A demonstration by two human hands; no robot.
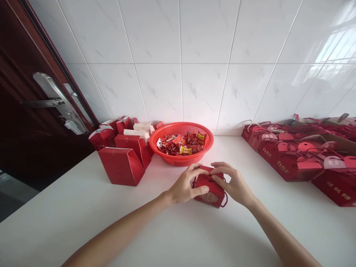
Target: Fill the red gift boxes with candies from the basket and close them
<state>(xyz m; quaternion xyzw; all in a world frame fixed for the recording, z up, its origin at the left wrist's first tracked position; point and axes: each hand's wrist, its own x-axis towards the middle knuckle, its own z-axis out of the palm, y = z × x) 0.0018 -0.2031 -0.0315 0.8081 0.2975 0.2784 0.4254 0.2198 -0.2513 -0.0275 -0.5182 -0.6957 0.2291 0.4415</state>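
Note:
A small red gift box (pixel 205 187) with a gold oval pattern and a dark red cord loop stands on the white table in front of me. My left hand (pixel 191 183) grips its left side, thumb on the front and fingers at the top edge. From the right, my right hand (pixel 229 180) presses thumb and fingertips on the top flaps. What lies inside the box is hidden. Just behind it sits a red plastic basket (pixel 182 160) filled with wrapped candies (pixel 180 144).
Several upright red boxes (pixel 121 167) and cream ones (pixel 143 129) stand at the left. Rows of red boxes with cords (pixel 289 159) fill the right. A tiled wall (pixel 205 92) runs behind the white table (pixel 167 237); a dark door with a metal handle (pixel 55 100) is at far left.

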